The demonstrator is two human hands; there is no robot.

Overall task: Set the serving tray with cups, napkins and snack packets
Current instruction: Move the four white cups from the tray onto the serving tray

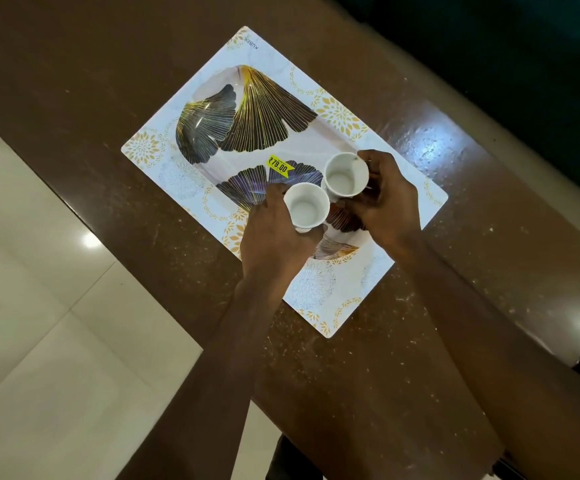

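Two small white cups are held side by side over the near right part of the serving tray (302, 147), one in each hand. The left cup (305, 207) is gripped round its wall by the curled fingers of the left hand (271, 233), and the right cup (345, 178) is clasped the same way by the right hand (388, 199), so neither hand is free. Both cups are kept upright with their mouths facing up, and nearly touching. This is judged to be so that they can be set down together as a neat pair at one end, with the far left of the tray left bare for napkins and snack packets, none of which are in view. Whether the cup bases already rest on the tray cannot be told, since they are hidden by the fingers. The cups are seen to be plain, glossy, empty and slightly tapered. The tray is pale with large dark, gold-veined fan-shaped leaves, and a yellow price sticker (278, 165) is stuck near its middle, just left of the cups. It is laid on a white placemat (143, 150) with gold flower motifs on the speckled brown bench (420, 341).
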